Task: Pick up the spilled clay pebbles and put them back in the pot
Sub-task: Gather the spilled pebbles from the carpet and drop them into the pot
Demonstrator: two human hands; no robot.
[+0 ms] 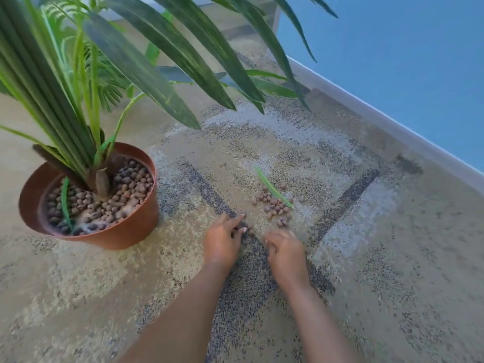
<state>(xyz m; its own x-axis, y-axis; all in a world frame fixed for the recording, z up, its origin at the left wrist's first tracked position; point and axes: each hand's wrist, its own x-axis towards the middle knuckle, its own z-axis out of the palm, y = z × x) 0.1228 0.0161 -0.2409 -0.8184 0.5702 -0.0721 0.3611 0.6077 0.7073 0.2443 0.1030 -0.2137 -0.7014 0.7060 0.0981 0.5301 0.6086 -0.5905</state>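
Pebbles lie on carpet beyond left hand, fingers spread, and curled right hand.

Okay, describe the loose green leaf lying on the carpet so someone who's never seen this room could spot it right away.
Start at the terracotta pot holding the palm plant, then look right across the patterned carpet to the spilled clay pebbles, just beyond the two hands. The fallen leaf lies slanted along that pile's far right edge. It is a thin bright green strip, unlike the round brown pebbles, and it lies flat on the floor, detached from the plant.
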